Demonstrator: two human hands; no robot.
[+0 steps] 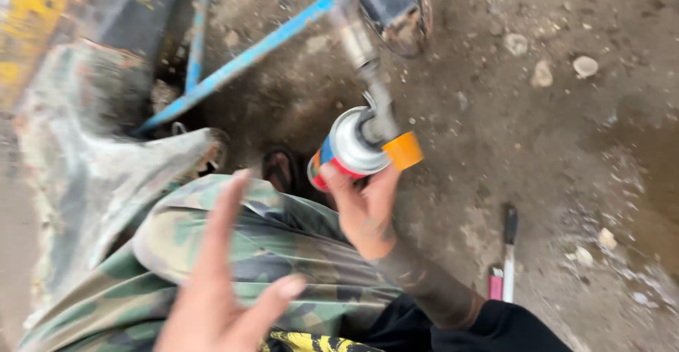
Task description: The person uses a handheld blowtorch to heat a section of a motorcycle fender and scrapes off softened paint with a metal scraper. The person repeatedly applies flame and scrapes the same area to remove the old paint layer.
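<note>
Dirt floor w/ small stones. Blue metal bar top left. Camo trousers below. Left hand spread open, holds nothing. Right hand fingers wrapped round gas can w/ torch nozzle, just above knee

Red, blue and silver gas can with orange knob; green-brown camouflage trousers; blue metal bars.

Shiny metal top on the glossy painted gas canister; chipped blue-painted metal bar; soft camouflage cloth trousers; rough, gritty, matt floor.
</note>
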